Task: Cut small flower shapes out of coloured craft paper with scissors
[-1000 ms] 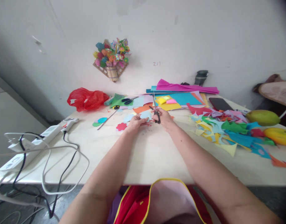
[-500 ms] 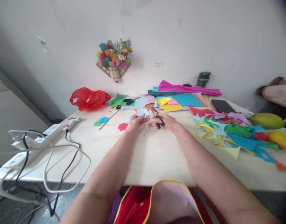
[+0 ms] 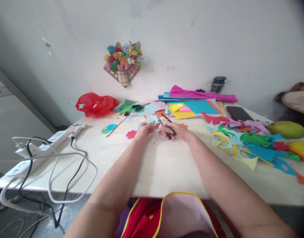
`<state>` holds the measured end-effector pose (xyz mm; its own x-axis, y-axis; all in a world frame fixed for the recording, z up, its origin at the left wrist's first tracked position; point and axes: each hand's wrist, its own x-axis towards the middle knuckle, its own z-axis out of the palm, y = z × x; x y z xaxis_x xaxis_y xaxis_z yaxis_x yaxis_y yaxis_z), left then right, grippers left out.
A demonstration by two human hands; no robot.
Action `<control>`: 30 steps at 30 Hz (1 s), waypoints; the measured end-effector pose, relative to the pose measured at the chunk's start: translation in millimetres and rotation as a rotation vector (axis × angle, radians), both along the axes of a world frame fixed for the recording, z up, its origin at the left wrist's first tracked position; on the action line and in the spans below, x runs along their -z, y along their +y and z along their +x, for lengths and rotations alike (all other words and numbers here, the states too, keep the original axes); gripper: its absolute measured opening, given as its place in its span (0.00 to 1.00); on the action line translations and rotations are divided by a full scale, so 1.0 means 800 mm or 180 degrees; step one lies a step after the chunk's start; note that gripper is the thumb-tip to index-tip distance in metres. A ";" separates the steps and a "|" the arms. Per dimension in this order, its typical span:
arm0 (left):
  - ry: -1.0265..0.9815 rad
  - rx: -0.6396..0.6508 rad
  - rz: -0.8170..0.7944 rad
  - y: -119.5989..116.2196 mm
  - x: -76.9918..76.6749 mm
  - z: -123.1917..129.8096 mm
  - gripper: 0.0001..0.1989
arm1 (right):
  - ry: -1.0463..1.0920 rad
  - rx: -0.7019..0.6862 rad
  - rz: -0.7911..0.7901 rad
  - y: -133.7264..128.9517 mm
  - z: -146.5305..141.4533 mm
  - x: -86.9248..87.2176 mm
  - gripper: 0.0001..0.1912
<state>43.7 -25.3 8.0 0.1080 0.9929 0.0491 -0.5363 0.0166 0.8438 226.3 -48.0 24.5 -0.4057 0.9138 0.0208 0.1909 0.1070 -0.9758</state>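
Between its thumb and fingers my left hand (image 3: 146,129) pinches a light blue flower-shaped paper cutout (image 3: 152,119). My right hand (image 3: 177,131) is closed around the dark handles of a pair of scissors (image 3: 170,130). Their blades point up and left, close to the blue paper; whether they touch it I cannot tell. Just left of my left hand a red paper flower (image 3: 131,134) lies on the table. Small paper bits (image 3: 158,137) are scattered between and below my hands.
Paper scraps (image 3: 246,138), a phone (image 3: 239,113) and a green mango (image 3: 287,129) lie to the right. Coloured sheets (image 3: 206,107) and dark-handled scissors (image 3: 138,107) are at the back, near a red plastic bag (image 3: 96,104). A power strip (image 3: 40,153) with cables occupies the left.
The scissors' blades have tilted further left, toward the blue paper flower, and a dark pencil-like stick behind them now shows apart. The whole view has shifted slightly. Both grips stay the same.
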 end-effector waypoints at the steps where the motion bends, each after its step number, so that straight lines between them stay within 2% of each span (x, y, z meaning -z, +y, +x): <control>1: -0.0011 -0.0021 -0.0014 0.000 0.000 0.000 0.08 | -0.0016 0.0012 -0.0011 0.001 -0.001 0.001 0.14; 13: -0.0115 -0.0111 -0.0108 0.002 0.002 0.003 0.05 | -0.0150 0.0223 0.0020 0.000 -0.009 0.002 0.11; 30: -0.0091 -0.0253 -0.0171 0.001 0.001 0.004 0.08 | -0.0167 0.0249 -0.0013 -0.001 -0.010 0.002 0.12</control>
